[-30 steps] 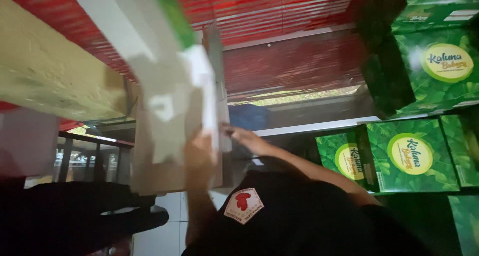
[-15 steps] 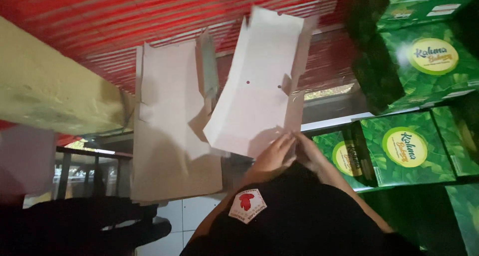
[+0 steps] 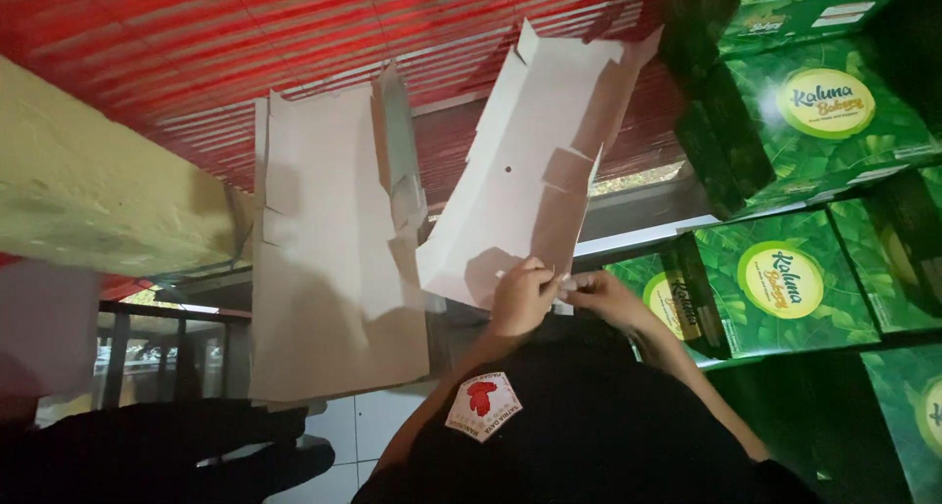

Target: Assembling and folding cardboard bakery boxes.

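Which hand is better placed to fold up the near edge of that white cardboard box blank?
Probably the left hand: its fingers curl over the near edge of the white cardboard box blank. The right hand only meets that edge's corner with its fingertips.

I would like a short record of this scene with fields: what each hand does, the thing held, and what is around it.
Left hand: grips the near edge of the white die-cut cardboard sheet.
Right hand: fingers pinch the same edge, touching the left hand.
Held sheet: partly folded, side flaps raised, small hole near the middle.
Second sheet: flat cardboard blank, to the left, apart from the hands.
Green boxes: stacked at the right, round yellow labels.
Background: red corrugated surface.
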